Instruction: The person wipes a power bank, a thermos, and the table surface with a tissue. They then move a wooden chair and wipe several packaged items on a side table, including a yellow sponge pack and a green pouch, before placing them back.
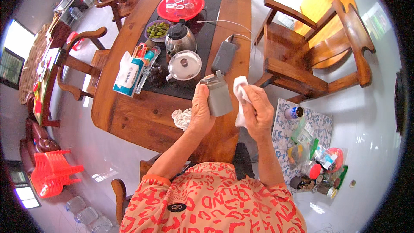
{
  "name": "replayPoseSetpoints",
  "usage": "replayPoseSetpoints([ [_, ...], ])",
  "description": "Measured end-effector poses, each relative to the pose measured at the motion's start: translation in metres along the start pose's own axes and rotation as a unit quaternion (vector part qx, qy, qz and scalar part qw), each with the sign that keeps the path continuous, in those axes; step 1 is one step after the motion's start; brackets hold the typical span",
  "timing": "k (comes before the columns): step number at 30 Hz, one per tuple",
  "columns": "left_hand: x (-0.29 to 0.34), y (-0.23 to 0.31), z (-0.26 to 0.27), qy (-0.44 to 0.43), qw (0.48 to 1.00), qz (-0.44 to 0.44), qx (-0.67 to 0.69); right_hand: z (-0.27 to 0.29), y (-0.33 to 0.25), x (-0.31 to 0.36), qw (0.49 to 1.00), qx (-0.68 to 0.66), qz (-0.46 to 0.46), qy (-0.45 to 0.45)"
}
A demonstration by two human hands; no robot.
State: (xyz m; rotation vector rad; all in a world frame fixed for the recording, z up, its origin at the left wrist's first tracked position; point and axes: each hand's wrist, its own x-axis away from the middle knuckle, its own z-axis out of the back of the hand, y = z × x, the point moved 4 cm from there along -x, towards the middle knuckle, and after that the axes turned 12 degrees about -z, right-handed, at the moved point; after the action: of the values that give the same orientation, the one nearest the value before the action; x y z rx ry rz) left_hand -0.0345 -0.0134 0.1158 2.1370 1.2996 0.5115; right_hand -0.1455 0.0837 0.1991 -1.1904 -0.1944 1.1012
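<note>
My left hand [201, 114] is wrapped around a grey cylindrical container [219, 99] with a small fitting on its top, held up above the near end of the wooden table. What the container is for cannot be made out. In my right hand [260, 113], just to the right of it and apart from it, a folded white tissue or cloth [240, 97] is gripped between thumb and fingers. A crumpled whitish cloth or tissue [181, 119] lies on the table beside my left wrist.
Beyond my hands stand a lidded pot [184, 65], a steel kettle [181, 41], a bowl of green fruit [158, 30] and a red tray [195, 15] with small glasses. A tissue pack [128, 77] lies left, a dark corded box [224, 57] right. Wooden chairs [297, 67] flank the table.
</note>
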Motion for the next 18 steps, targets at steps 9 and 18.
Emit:
replayPoseSetpoints([
  [9,0.006,0.007,-0.019,-0.038,0.994,-0.027,-0.098,-0.023,0.013,-0.004,0.998,-0.041,-0.033,-0.026],
  [18,-0.021,-0.006,-0.013,0.068,0.993,-0.072,-0.056,-0.035,0.040,-0.025,0.986,-0.111,-0.075,-0.099],
])
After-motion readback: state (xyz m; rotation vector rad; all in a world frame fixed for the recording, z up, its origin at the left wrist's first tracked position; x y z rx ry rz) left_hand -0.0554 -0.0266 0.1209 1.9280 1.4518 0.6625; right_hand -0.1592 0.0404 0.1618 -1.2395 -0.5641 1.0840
